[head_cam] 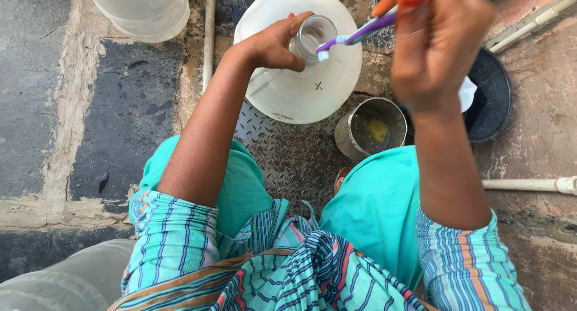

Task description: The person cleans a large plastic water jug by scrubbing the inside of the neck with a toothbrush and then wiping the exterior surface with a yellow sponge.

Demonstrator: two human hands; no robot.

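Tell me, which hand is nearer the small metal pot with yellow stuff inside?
Right. The right hand, holding a purple toothbrush, hangs just above the metal pot. The left hand is farther off, gripping the big jug's neck.

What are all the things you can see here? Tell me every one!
Big water jug: one, clear whitish, standing on the metal plate, its neck gripped.
Toothbrush: one, purple and white, bristles at the jug's mouth.
Metal cup: one, grey steel with yellowish stuff inside, right of the jug.
Round dark lid: one, black, far right on the ground.
Second jug: one, clear whitish, top left.
Third jug: one, clear greyish, bottom left.
Pipes: several, white, at top and right.
Metal plate: one, grey, patterned, under the jug.
Left hand: holds the jug's neck.
Right hand: holds the toothbrush.
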